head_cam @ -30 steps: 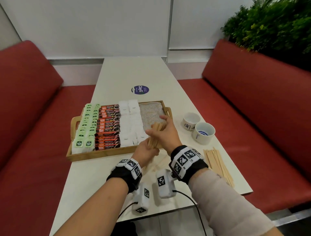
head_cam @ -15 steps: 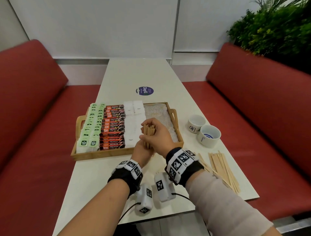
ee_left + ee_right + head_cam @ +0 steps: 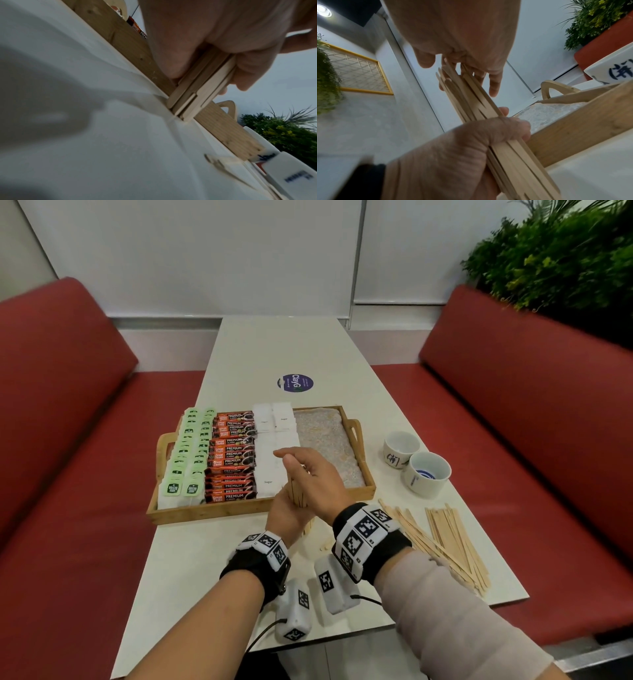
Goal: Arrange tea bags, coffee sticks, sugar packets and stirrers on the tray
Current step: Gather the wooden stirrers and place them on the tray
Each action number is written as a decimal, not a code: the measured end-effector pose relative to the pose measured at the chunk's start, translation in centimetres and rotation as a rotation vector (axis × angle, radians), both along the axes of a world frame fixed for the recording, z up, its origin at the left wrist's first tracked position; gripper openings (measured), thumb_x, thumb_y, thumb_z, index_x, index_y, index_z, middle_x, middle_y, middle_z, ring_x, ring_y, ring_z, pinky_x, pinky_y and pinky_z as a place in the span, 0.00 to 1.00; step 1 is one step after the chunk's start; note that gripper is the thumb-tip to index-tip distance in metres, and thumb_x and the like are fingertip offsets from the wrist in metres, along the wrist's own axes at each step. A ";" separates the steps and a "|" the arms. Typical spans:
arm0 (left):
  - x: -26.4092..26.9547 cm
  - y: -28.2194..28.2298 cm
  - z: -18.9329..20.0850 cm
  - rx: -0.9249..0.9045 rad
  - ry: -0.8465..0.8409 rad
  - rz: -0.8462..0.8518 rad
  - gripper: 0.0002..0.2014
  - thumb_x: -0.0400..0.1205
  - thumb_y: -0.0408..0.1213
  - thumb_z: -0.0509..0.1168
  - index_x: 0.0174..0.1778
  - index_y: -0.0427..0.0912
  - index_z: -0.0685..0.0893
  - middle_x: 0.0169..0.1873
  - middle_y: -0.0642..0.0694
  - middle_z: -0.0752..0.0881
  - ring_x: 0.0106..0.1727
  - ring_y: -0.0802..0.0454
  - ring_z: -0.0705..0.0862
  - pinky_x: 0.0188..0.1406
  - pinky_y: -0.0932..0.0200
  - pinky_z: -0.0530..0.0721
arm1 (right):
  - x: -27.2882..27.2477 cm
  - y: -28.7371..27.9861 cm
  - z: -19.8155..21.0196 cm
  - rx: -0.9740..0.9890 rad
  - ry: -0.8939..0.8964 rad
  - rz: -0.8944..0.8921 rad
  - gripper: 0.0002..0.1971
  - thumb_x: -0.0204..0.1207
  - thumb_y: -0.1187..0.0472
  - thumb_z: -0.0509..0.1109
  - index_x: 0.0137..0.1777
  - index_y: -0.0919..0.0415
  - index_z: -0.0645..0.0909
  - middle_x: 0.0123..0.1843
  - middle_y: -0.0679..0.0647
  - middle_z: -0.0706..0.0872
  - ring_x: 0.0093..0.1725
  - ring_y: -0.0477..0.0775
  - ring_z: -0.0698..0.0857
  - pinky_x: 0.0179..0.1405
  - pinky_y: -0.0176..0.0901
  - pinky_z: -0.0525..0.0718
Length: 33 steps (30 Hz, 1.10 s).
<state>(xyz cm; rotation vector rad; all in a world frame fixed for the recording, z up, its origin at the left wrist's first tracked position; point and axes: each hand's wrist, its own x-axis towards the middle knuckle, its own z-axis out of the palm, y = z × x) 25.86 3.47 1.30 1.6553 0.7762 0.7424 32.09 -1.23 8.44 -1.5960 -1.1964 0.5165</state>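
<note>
A wooden tray (image 3: 239, 508) holds rows of green tea bags (image 3: 185, 453), red coffee sticks (image 3: 233, 460) and white sugar packets (image 3: 270, 460); its right part shows bare grey liner (image 3: 329, 446). My left hand (image 3: 287, 511) grips a bundle of wooden stirrers (image 3: 296, 491) upright. In the left wrist view the bundle (image 3: 197, 92) stands with its lower ends on the table against the tray's front wall (image 3: 130, 44). My right hand (image 3: 315, 477) covers the bundle's top. In the right wrist view its fingers (image 3: 494, 83) lie fairly straight against the upper ends (image 3: 453, 75), thumb apart.
Several loose stirrers (image 3: 445, 539) lie on the table at the near right. Two small white cups (image 3: 400, 448) (image 3: 428, 474) stand right of the tray. A round purple sticker (image 3: 295, 382) lies beyond the tray. Red benches flank the table, and a plant (image 3: 555, 261) is at the back right.
The bundle has gone from tilted to upright and come down onto the table in front of the tray. My right hand has shifted from gripping its side to lying over its top.
</note>
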 end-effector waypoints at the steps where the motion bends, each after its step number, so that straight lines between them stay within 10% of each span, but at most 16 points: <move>1: 0.0 0.1 -0.1 0.045 0.015 -0.003 0.12 0.80 0.26 0.65 0.59 0.35 0.78 0.43 0.56 0.81 0.45 0.70 0.80 0.41 0.78 0.78 | 0.1 0.0 0.0 -0.002 -0.041 0.006 0.15 0.85 0.57 0.59 0.64 0.58 0.83 0.65 0.52 0.83 0.65 0.44 0.77 0.65 0.37 0.71; 9: -0.2 0.7 -1.0 0.142 0.150 0.023 0.13 0.81 0.27 0.62 0.35 0.49 0.75 0.32 0.52 0.79 0.42 0.52 0.80 0.36 0.67 0.77 | -0.1 0.0 -1.0 -0.105 -0.064 0.015 0.16 0.85 0.59 0.58 0.69 0.56 0.79 0.68 0.50 0.82 0.68 0.47 0.77 0.65 0.36 0.72; 15: 0.0 1.2 -1.7 0.281 0.242 -0.014 0.08 0.84 0.30 0.59 0.56 0.36 0.80 0.44 0.52 0.78 0.51 0.56 0.77 0.40 0.81 0.68 | 0.1 0.9 -1.2 -0.110 -0.214 0.032 0.16 0.86 0.55 0.57 0.65 0.54 0.83 0.71 0.53 0.79 0.73 0.50 0.71 0.73 0.46 0.65; 19: 0.4 1.7 -2.6 0.194 0.345 -0.069 0.16 0.80 0.40 0.56 0.55 0.33 0.79 0.43 0.47 0.78 0.53 0.46 0.80 0.48 0.60 0.73 | 0.4 1.3 -1.5 -0.211 -0.215 0.027 0.15 0.84 0.57 0.59 0.54 0.58 0.88 0.69 0.53 0.80 0.72 0.51 0.72 0.71 0.48 0.68; 23: 0.4 1.7 -2.7 0.092 0.262 -0.074 0.02 0.81 0.31 0.64 0.47 0.39 0.77 0.38 0.52 0.79 0.46 0.53 0.82 0.40 0.69 0.73 | 0.3 1.6 -1.0 -0.186 -0.221 -0.028 0.22 0.83 0.43 0.56 0.58 0.53 0.88 0.71 0.50 0.79 0.72 0.52 0.72 0.71 0.52 0.69; 33: -0.5 2.0 -2.2 0.055 0.165 -0.080 0.09 0.73 0.31 0.71 0.47 0.41 0.81 0.36 0.52 0.85 0.41 0.57 0.83 0.37 0.67 0.78 | 0.3 2.1 -1.1 -0.200 -0.092 -0.065 0.12 0.78 0.57 0.65 0.53 0.49 0.90 0.71 0.50 0.80 0.72 0.45 0.74 0.72 0.49 0.70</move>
